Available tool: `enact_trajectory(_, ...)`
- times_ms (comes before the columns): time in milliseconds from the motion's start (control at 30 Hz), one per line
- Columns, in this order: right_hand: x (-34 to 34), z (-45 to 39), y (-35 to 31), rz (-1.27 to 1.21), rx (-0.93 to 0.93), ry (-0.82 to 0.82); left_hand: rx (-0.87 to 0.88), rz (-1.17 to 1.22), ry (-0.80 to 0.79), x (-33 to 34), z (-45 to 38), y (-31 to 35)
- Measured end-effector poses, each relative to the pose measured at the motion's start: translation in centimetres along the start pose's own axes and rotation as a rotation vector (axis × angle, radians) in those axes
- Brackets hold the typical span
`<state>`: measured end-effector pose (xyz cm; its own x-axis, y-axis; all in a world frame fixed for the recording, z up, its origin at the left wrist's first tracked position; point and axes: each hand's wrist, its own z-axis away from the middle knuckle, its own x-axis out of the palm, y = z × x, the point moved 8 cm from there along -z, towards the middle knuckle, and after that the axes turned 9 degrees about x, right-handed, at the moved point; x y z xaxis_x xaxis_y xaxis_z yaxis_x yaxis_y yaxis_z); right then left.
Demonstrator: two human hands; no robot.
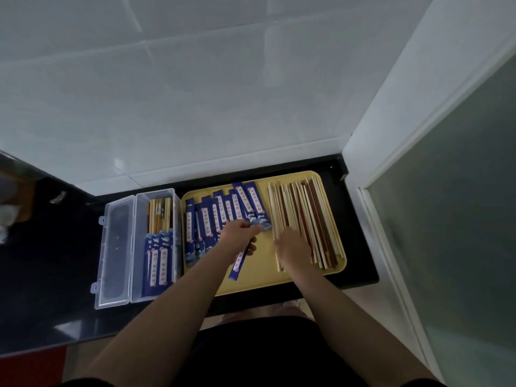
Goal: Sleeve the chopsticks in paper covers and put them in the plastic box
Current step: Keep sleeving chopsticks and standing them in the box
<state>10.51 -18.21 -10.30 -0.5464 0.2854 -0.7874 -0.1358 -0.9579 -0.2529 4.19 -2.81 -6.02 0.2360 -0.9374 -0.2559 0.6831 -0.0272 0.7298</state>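
A yellow tray (259, 283) lies on the black counter. Several blue paper covers (215, 216) are spread over its left half. Bare wooden chopsticks (310, 216), pale and dark, lie in a row on its right half. My left hand (237, 236) grips one blue cover (238, 265), whose lower end points toward me. My right hand (293, 248) rests on the near ends of the chopsticks with its fingers curled over them. To the tray's left, the clear plastic box (134, 247) stands with its lid open, with several sleeved chopsticks (157, 258) inside.
The box's lid (114, 252) lies flat to the left on the black counter (55, 275). A white tiled wall (195, 107) rises behind the tray. A white door frame with frosted glass (446, 219) stands close on the right.
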Motion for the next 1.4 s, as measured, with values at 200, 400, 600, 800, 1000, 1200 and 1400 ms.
enact_trajectory(200, -0.1, -0.2, -0.1, -0.025, -0.022, 0.05, -0.029, 0.082, 0.011, -0.5, 0.2, -0.5)
enact_trajectory(400, -0.5, 0.2, 0.2, -0.017, 0.001, 0.084, -0.02, 0.099, 0.016, -0.9, 0.5, -0.6)
enact_trajectory(600, -1.1, 0.4, 0.1, -0.126, 0.034, 0.008, -0.025, 0.125, 0.011, -0.9, 0.9, -0.7)
enact_trajectory(800, -5.0, 2.2, -2.4, -0.38, -0.136, -0.113, 0.002, 0.105, -0.009, -0.4, 0.6, -0.2)
enact_trajectory(1000, -10.6, 4.7, -5.9, -0.518, -0.27, -0.178, 0.107, 0.044, -0.017, -0.6, 0.6, 1.5)
enact_trajectory(1200, -15.8, 7.1, -9.1, -0.681, -0.428, -0.123, 0.202, -0.066, -0.015, -1.7, 1.0, 3.6)
enact_trajectory(1400, -19.5, 7.5, -9.7, -0.807, -0.456, 0.142, 0.236, -0.199, 0.023, -2.9, 1.4, 4.2)
